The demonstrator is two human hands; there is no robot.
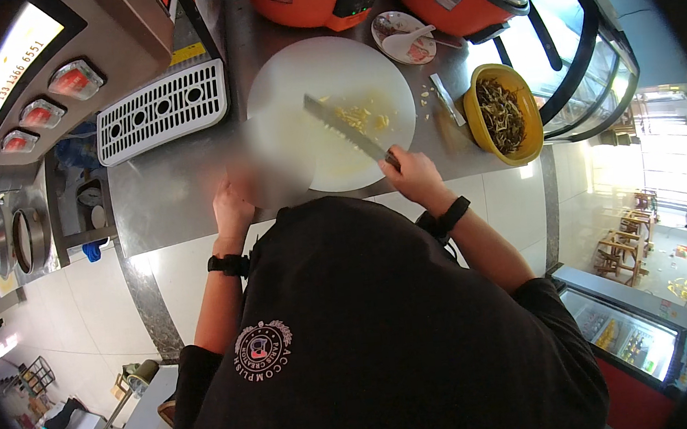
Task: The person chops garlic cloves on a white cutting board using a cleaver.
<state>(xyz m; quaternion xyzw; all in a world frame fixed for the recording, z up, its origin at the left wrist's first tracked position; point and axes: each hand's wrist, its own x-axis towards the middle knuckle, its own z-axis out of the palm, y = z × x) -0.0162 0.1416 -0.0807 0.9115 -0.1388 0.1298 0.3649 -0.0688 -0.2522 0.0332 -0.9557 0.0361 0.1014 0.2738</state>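
My right hand (416, 174) grips the handle of a kitchen knife (342, 126), its blade slanting up and left over a round white cutting board (282, 79). Small pale pieces cling along the blade. Beside it on the board lie chopped yellowish bits (359, 115), possibly garlic, amid a damp yellow stain. At the board's lower left is my left hand (233, 199), its fingers partly curled. A blurred patch hides its fingertips and part of the board's edge, so whether it holds anything is unclear.
A yellow plastic bowl (473, 111) of dark shredded food stands right, beside a thin white packet (447, 100). Behind are a patterned plate (385, 22) with a white spoon (408, 38) and two orange electric cookers (300, 4) (466, 1). A slotted drip tray (163, 111) lies left.
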